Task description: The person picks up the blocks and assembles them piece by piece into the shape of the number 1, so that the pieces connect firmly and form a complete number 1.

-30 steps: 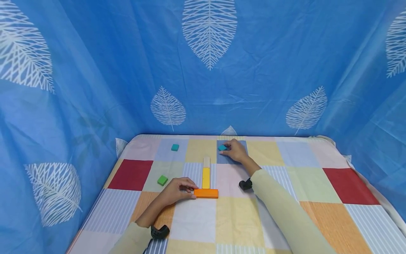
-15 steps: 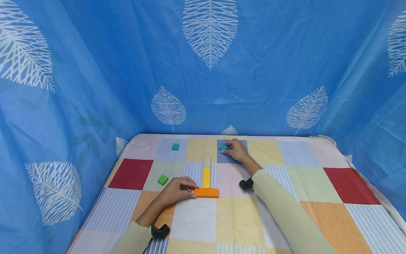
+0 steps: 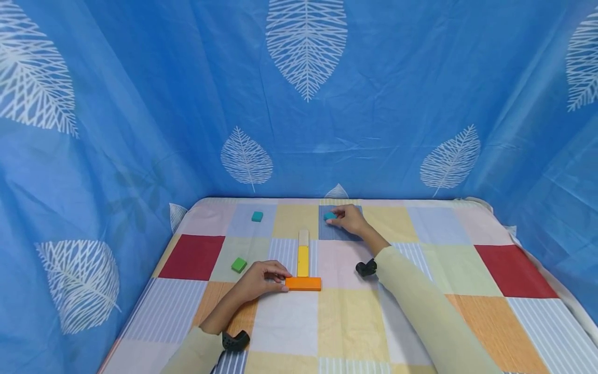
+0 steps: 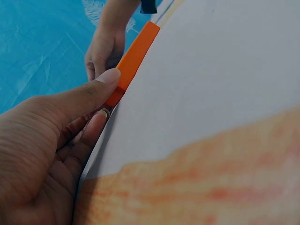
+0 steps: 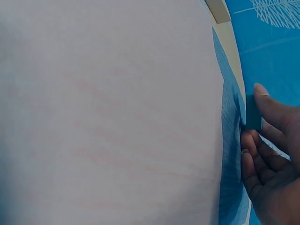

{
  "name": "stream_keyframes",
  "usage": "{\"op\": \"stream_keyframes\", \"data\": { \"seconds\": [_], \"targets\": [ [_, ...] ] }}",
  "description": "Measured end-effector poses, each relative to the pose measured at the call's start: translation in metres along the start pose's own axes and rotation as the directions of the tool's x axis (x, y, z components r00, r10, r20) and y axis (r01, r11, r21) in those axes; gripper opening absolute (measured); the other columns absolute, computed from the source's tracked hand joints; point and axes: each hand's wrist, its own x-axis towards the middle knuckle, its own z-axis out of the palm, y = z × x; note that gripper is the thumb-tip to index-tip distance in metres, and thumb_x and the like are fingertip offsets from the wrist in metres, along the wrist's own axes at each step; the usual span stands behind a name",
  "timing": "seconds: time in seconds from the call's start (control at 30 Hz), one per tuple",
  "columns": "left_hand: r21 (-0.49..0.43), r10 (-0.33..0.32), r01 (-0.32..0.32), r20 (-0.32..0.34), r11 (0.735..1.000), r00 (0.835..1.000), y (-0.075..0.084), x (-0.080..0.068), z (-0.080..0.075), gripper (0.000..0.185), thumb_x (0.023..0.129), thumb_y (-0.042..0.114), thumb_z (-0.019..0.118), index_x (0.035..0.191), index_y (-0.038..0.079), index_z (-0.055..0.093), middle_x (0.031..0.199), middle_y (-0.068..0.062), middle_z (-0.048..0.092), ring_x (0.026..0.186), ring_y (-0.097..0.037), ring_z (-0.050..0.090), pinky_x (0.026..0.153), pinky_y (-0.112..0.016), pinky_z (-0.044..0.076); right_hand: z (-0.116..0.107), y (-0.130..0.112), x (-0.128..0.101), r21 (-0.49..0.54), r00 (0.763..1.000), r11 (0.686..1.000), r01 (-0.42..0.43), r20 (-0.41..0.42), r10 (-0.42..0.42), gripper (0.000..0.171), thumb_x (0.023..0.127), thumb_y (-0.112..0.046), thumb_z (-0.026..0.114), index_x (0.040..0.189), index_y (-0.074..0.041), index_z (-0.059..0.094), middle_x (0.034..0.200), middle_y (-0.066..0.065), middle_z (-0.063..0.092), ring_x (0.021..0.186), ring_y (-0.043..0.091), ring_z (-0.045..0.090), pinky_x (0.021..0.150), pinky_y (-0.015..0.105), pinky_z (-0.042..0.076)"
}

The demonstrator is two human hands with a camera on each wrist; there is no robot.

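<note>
orange oblong wood-like block [image 3: 303,284]: pinched at its left end by the fingers of the left hand [image 3: 261,279], seemingly steadied against the yellow oblong wood-like block [image 3: 303,261] | teal square wood-like block [image 3: 329,216]: pinched between thumb and fingers of the right hand [image 3: 349,218], left corner projecting, presumably for fine control

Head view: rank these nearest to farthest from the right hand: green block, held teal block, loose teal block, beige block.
1. Held teal block: pinched in the right hand.
2. Beige block: to its left, closer to the person.
3. Loose teal block: farther left.
4. Green block: farthest left, closer to the person.
</note>
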Motion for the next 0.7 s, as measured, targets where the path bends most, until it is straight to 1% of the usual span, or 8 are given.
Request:
{"op": "stream_keyframes", "data": {
  "seconds": [0.07, 0.1, 0.17, 0.27, 0.33, 0.43, 0.57, 0.7],
  "targets": [
    [-0.004, -0.001, 0.001, -0.005, 1.000, 1.000, 0.000, 0.000, 0.000, 0.026, 0.084, 0.012, 0.083, 0.110, 0.014, 0.080, 0.103, 0.001, 0.072, 0.087, -0.018, 0.065, 0.080, -0.026, 0.057, -0.001, -0.001, 0.000, 0.007, 1.000, 1.000, 0.002, -0.002, -0.002, 0.040, 0.093, -0.016, 0.076, 0.126, 0.005, 0.067, 0.106, 0.017, 0.068, 0.095, 0.027, 0.063, 0.079, 0.037, 0.054],
    [-0.004, -0.005, 0.005, -0.008, 1.000, 1.000, 0.004, 0.000, 0.000, 0.026, 0.084, 0.010, 0.083, 0.110, 0.011, 0.079, 0.104, -0.002, 0.072, 0.087, -0.021, 0.065, 0.080, -0.026, 0.057, -0.001, -0.001, 0.000, 0.009, 1.000, 1.000, 0.007, -0.001, -0.007, 0.040, 0.093, -0.016, 0.075, 0.126, 0.005, 0.067, 0.107, 0.018, 0.068, 0.096, 0.028, 0.063, 0.080, 0.038, 0.054],
    [-0.004, -0.006, 0.006, -0.011, 1.000, 1.000, 0.004, 0.000, 0.001, 0.026, 0.084, 0.008, 0.083, 0.110, 0.008, 0.079, 0.105, -0.005, 0.072, 0.087, -0.025, 0.065, 0.080, -0.026, 0.057, -0.001, -0.002, 0.000, 0.011, 1.000, 1.000, 0.011, 0.000, -0.011, 0.040, 0.093, -0.017, 0.075, 0.126, 0.005, 0.067, 0.109, 0.018, 0.068, 0.098, 0.029, 0.064, 0.084, 0.040, 0.054],
    [-0.002, -0.010, 0.010, -0.012, 1.000, 1.000, 0.003, 0.001, 0.001, 0.027, 0.084, 0.006, 0.082, 0.111, 0.007, 0.078, 0.105, -0.007, 0.072, 0.088, -0.028, 0.064, 0.080, -0.027, 0.056, -0.002, -0.005, 0.001, 0.010, 1.000, 1.000, 0.010, 0.005, -0.010, 0.041, 0.093, -0.019, 0.076, 0.127, 0.003, 0.067, 0.112, 0.018, 0.068, 0.102, 0.031, 0.064, 0.087, 0.043, 0.054],
    [0.000, -0.005, 0.005, -0.010, 1.000, 1.000, -0.001, 0.001, 0.001, 0.027, 0.084, 0.010, 0.083, 0.111, 0.011, 0.079, 0.105, -0.004, 0.072, 0.087, -0.025, 0.065, 0.080, -0.026, 0.056, -0.002, -0.008, 0.001, 0.011, 1.000, 1.000, 0.014, 0.009, -0.014, 0.041, 0.093, -0.019, 0.076, 0.127, 0.003, 0.067, 0.113, 0.019, 0.068, 0.104, 0.032, 0.064, 0.089, 0.044, 0.054],
    [0.002, -0.001, 0.001, -0.011, 1.000, 1.000, -0.002, 0.001, 0.000, 0.026, 0.084, 0.013, 0.084, 0.110, 0.015, 0.080, 0.103, 0.001, 0.072, 0.086, -0.019, 0.065, 0.080, -0.025, 0.056, -0.001, -0.010, 0.000, 0.020, 0.999, 0.999, 0.035, 0.011, -0.036, 0.043, 0.092, -0.018, 0.077, 0.128, 0.003, 0.067, 0.114, 0.019, 0.068, 0.105, 0.034, 0.065, 0.091, 0.046, 0.054],
    [0.006, 0.012, -0.012, -0.004, 1.000, 1.000, -0.002, 0.001, 0.000, 0.026, 0.084, 0.015, 0.083, 0.110, 0.015, 0.080, 0.103, 0.002, 0.071, 0.086, -0.016, 0.065, 0.080, -0.026, 0.057, 0.002, -0.013, 0.000, 0.028, 0.997, 0.997, 0.071, 0.006, -0.071, 0.042, 0.091, -0.017, 0.078, 0.126, 0.003, 0.068, 0.112, 0.019, 0.069, 0.101, 0.033, 0.066, 0.088, 0.044, 0.055],
    [0.005, 0.028, -0.028, 0.002, 1.000, 1.000, -0.001, 0.000, 0.000, 0.026, 0.085, 0.015, 0.083, 0.110, 0.014, 0.079, 0.103, 0.002, 0.072, 0.086, -0.015, 0.065, 0.080, -0.027, 0.057, 0.006, -0.015, 0.001, 0.039, 0.997, 0.996, 0.075, 0.009, -0.076, 0.042, 0.091, -0.018, 0.078, 0.126, 0.003, 0.068, 0.111, 0.019, 0.069, 0.098, 0.030, 0.066, 0.085, 0.040, 0.055]
  ]
}}
